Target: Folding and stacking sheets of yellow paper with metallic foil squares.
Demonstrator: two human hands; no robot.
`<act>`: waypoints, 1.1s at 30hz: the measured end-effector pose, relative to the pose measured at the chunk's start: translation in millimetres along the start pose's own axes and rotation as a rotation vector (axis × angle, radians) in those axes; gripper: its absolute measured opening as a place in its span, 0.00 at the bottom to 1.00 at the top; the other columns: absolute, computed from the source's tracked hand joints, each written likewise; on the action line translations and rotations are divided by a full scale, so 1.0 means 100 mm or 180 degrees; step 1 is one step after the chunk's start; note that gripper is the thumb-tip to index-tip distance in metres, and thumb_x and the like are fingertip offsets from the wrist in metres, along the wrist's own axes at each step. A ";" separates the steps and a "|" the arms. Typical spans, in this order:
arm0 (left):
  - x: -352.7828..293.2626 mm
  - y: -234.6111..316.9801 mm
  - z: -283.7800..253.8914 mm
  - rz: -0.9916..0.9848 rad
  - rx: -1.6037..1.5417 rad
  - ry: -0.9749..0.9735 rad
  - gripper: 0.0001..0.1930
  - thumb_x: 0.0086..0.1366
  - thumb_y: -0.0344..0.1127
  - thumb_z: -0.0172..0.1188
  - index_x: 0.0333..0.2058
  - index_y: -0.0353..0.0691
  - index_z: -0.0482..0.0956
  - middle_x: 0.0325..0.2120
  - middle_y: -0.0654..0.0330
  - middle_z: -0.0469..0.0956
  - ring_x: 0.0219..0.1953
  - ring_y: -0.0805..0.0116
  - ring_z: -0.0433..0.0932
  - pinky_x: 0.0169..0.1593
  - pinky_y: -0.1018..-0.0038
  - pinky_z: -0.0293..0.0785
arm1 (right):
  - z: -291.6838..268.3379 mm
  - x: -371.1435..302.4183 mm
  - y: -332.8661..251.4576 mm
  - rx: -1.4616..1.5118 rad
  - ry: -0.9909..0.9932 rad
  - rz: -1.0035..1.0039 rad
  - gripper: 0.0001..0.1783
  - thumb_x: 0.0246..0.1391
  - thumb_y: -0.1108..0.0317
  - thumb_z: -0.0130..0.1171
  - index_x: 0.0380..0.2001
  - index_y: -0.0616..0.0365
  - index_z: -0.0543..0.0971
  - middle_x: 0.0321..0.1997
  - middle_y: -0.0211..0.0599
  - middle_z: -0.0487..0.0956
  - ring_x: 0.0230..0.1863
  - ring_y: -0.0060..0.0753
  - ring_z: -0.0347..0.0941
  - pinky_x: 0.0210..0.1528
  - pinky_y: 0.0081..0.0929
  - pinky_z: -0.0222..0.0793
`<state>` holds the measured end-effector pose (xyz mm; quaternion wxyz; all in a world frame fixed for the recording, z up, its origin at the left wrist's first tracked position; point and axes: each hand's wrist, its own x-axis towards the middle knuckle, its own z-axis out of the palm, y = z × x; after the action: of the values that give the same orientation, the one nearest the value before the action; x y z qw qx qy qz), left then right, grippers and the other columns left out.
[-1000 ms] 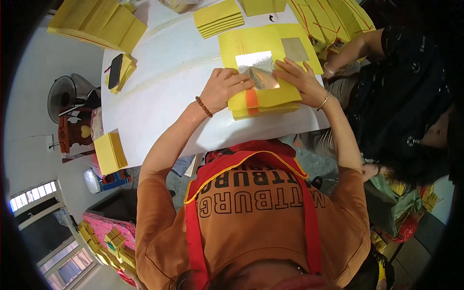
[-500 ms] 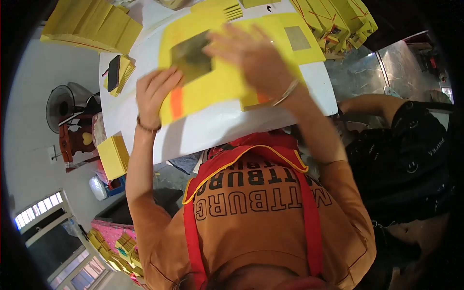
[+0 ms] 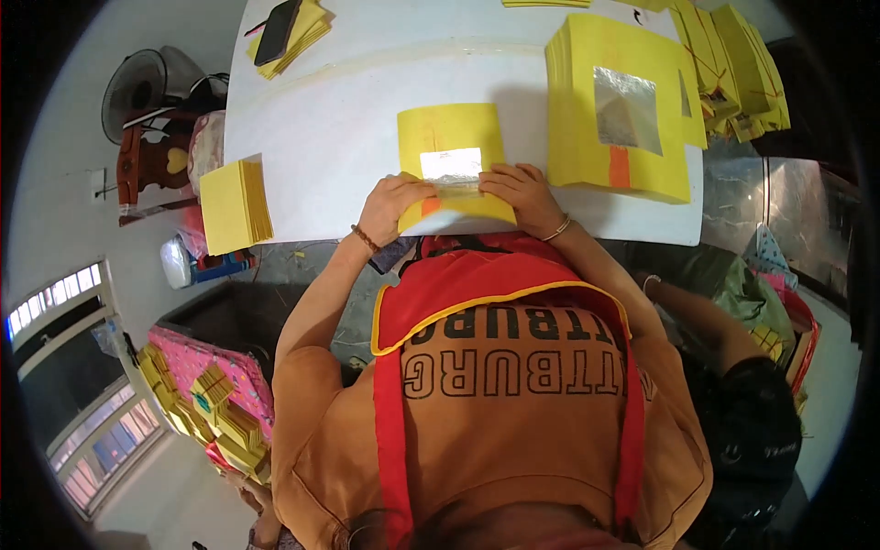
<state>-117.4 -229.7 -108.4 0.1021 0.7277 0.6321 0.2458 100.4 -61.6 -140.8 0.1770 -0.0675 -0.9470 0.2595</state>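
Note:
A yellow paper sheet point(image 3: 450, 126) with a silver foil square and an orange strip lies at the table's near edge, right in front of me. Its near part curls up and over. My left hand point(image 3: 392, 206) grips the sheet's left side with bent fingers, while my right hand point(image 3: 529, 194) pinches the opposite side. Both thumbs are hidden. To the right of my right hand is a thick stack of yellow paper point(image 3: 570, 115), whose top sheet bears the same foil square and orange strip.
On the white table point(image 3: 367, 110), a dark phone point(image 3: 278, 32) rests on small yellow sheets at the far left. Another yellow stack point(image 3: 229, 209) stands by the left edge. Tied yellow bundles point(image 3: 733, 60) fill the far right. A person in black point(image 3: 742, 431) is at my right.
My hands were apart over yellow sheets, the right one blurred. Now both hold one sheet close to me, its near part curled. The view has shifted, and the person in black appears lower.

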 end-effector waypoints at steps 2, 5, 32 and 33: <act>-0.03 -0.13 0.09 -0.0943 -0.0580 -0.0061 0.13 0.56 0.35 0.53 0.41 0.44 0.75 0.30 0.55 0.76 0.34 0.57 0.74 0.36 0.67 0.70 | 0.01 0.08 0.01 0.0324 -0.0125 0.0216 0.15 0.49 0.68 0.48 0.42 0.49 0.75 0.47 0.27 0.74 0.52 0.31 0.65 0.51 0.38 0.55; 0.20 -0.13 0.00 -0.1810 -0.0964 -0.0140 0.13 0.59 0.40 0.52 0.41 0.40 0.74 0.25 0.51 0.74 0.28 0.55 0.74 0.32 0.67 0.69 | 0.06 0.20 0.04 0.0601 0.0191 0.0781 0.11 0.52 0.63 0.47 0.35 0.53 0.75 0.35 0.35 0.76 0.41 0.38 0.69 0.41 0.37 0.59; 0.59 -0.46 0.17 -0.3243 -0.0305 -0.0149 0.20 0.61 0.48 0.46 0.44 0.39 0.68 0.27 0.46 0.77 0.31 0.44 0.76 0.35 0.55 0.70 | 0.07 0.60 -0.03 0.0469 0.0374 0.2623 0.21 0.49 0.61 0.53 0.49 0.46 0.71 0.39 0.40 0.76 0.37 0.47 0.73 0.37 0.40 0.67; 0.58 -0.47 0.17 -0.3273 -0.0347 -0.0140 0.21 0.60 0.48 0.46 0.45 0.39 0.67 0.28 0.46 0.77 0.32 0.45 0.76 0.36 0.55 0.70 | 0.07 0.60 -0.02 0.0444 0.0329 0.2637 0.21 0.49 0.61 0.53 0.49 0.47 0.71 0.39 0.40 0.76 0.38 0.47 0.73 0.38 0.40 0.67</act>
<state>-145.4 -161.9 -130.9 0.2608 0.3216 0.8920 0.1811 41.5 -53.6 -127.3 0.1090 -0.4433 -0.8099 0.3684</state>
